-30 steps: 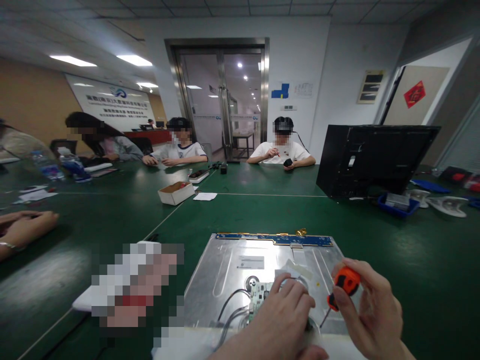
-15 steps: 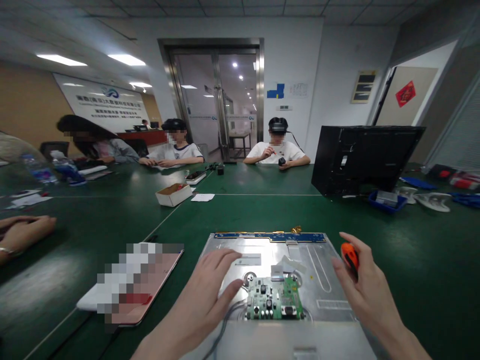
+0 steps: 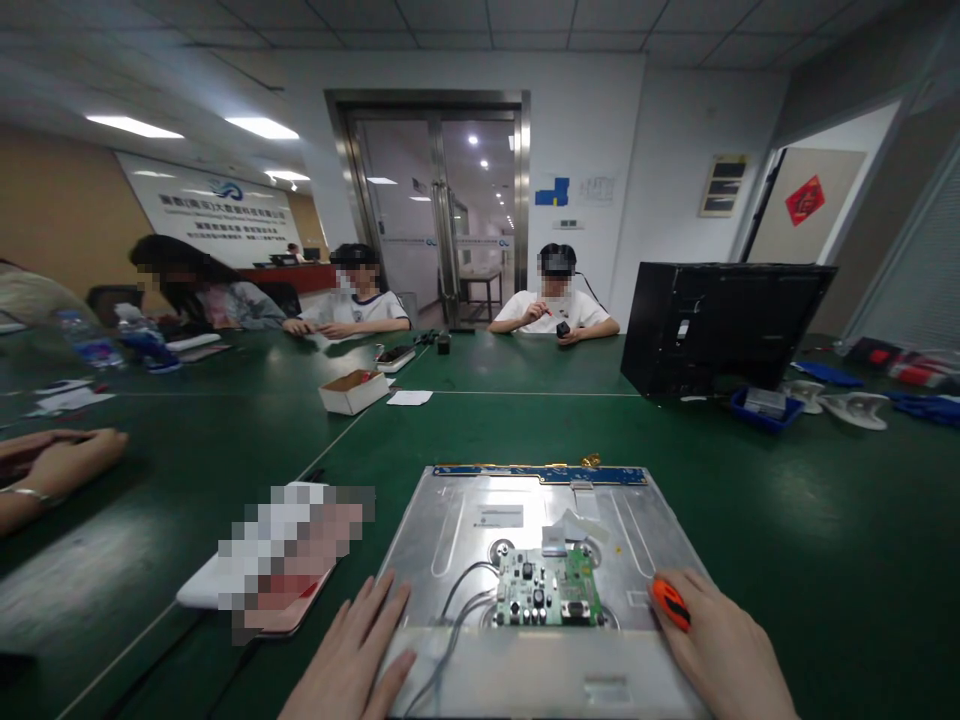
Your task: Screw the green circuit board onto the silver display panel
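Observation:
A silver metal-backed display panel lies on the table in front of me. On its back sits a green circuit board, with grey cables running from its left side and a blue board strip along the far edge. My left hand rests at the panel's near left edge, fingers stretched out and holding nothing. At the right edge my right hand grips what looks like a screwdriver; only its orange-and-black handle shows, the shaft being hidden.
A phone and a white object lie left, beside another person's hands. Farther off are a small box, a black monitor housing and a blue tray. Several people sit around the green table.
My left hand has drawn back from above the panel to its near left edge. The right hand, with the orange-handled tool, has come down and nearer, onto the right edge.

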The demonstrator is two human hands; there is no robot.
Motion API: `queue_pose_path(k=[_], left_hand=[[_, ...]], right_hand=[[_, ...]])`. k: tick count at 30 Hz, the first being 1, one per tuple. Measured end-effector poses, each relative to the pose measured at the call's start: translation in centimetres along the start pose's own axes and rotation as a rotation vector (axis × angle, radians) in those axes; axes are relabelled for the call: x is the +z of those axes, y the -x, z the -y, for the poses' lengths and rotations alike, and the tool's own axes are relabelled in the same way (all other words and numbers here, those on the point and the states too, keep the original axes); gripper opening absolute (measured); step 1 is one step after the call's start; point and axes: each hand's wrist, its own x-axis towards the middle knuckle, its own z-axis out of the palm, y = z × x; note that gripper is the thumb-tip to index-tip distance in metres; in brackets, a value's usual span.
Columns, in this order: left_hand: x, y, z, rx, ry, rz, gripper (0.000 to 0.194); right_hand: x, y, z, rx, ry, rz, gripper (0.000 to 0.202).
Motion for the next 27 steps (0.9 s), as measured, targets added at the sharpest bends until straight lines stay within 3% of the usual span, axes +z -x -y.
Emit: queue_pose_path(k=[4,9,13,19,27], left_hand=[[-0.6,-0.3,-0.5,0.013,0.026,-0.022,0.049],[-0.9,-1.3,-1.7,0.087,0.08,-0.018,0.05],[0.4,-2.5,-3.1,0.159,0.081,0.045,0.054],[1.6,-4.7,-6.9,0.238,0.147,0.158,0.059],[-1.6,-8.4,-14.7,0.226,0.174,0.418,0.065]], right_hand=[[-0.7,-0.9,0.9,0.065,0.043,0.017,0.015],[-1.7,-3.0,2.5,0.324,0.146,0.396,0.018],[-1.8,-4.5,2.5,0.376,0.178,0.423,0.026],[-1.9,-5.3,-0.9,0.411,0.215,0.408,0.039],[-2.7,-4.7,-5.9,0.382,0.211,0.389,0.035]])
